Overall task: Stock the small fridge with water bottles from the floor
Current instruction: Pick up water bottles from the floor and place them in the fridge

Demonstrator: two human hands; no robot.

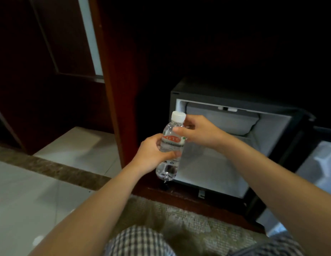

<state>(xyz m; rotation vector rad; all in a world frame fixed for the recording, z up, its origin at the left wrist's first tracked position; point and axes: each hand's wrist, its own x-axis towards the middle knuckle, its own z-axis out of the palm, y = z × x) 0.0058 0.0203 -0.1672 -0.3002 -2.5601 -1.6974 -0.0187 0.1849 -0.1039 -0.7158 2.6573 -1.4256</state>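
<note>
Head view is showing a person kneeling low in front of the open fridge (271, 130), which is sitting inside a dark wooden cabinet with its door (319, 163) swung out to the right. Both hands are grasping one bottle (172, 143). The left hand (153, 154) is wrapping round the lower body, and the right hand (199, 132) is pinching the shoulder just under the white cap (178, 116). The bottle is hanging nearly upright in the air, just in front of the fridge's left edge and above the carpet (179, 218). It is not yet inside.

To my eye this is the hand-over before placing. The right hand is sitting nearer the opening, so it looks the better one to carry the bottle in. It should be taking a fuller grip round the body first, since a pinch at the neck is letting a full bottle swing. Only then should the left hand be letting go.

Going in, the bottle is needing to stay upright and clear of the left frame. It should be heading to the far corner of the white floor, leaving the near side open for later bottles. I am seeing no other bottles on the floor from here.
</note>
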